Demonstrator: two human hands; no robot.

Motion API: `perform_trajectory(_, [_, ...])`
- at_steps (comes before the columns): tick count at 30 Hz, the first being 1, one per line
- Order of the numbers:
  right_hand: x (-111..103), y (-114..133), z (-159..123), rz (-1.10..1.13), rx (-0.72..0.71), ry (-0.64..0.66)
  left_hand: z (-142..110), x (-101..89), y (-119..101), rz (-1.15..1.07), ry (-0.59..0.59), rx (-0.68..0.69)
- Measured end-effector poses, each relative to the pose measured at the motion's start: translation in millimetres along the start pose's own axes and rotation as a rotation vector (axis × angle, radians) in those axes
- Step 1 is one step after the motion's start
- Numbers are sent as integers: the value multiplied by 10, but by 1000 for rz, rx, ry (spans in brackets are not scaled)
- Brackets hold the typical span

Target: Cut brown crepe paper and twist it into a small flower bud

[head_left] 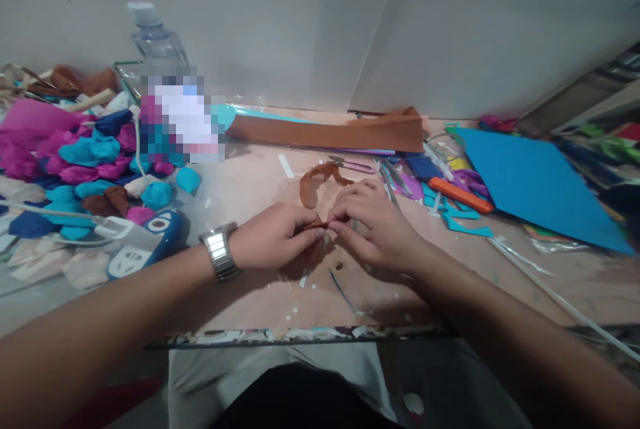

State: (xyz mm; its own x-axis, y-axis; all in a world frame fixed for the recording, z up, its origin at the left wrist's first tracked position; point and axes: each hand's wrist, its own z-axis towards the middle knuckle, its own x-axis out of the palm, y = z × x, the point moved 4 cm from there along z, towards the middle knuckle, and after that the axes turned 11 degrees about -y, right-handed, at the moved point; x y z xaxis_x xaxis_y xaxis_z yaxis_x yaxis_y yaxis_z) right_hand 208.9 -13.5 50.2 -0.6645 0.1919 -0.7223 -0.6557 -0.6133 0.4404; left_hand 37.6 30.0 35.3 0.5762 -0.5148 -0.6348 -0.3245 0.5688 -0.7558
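Observation:
Above the middle of the table my two hands meet over a thin brown strip [324,224], which looks like crepe paper. My left hand [280,235], with a metal watch [220,250] on its wrist, pinches one end between thumb and fingers. My right hand [373,225] pinches the strip close beside it, fingers curled. Just beyond the hands lies a loose, curled brown piece [311,189] of the same colour. Behind the right hand rest pink-handled scissors [353,165]. Part of the strip is hidden by the fingers.
Pink, blue and brown crumpled bundles [90,149] crowd the left, beside a blue-white power strip [145,245] and a bottle [157,39]. A long brown sheet [325,133] lies at the back. At right are an orange cutter [460,195] and a blue sheet [540,182].

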Motion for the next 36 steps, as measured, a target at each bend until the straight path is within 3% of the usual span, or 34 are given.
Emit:
perform_trajectory(13, [30,-3,-37,37,-11,52,-10,4,-18,-95,40,-49])
perform_trajectory(19, [4,-13,-19,37,-1,-4,-10,-6,-10,-50,16,-49])
perform_trajectory(25, [4,25,-34,55,-79,-9,-6,4,14,-26,24,-71])
perform_trajectory(28, [-11,13,-27,35,-104,-48,-6,4,5,-120,33,-99])
perform_trajectory(33, [-31,3,-14,-19,-180,-93,-27,54,24,-470,116,-246])
perform_trajectory(36, [-35,12,-15,-42,-194,-94,-21,59,46,-519,91,-254])
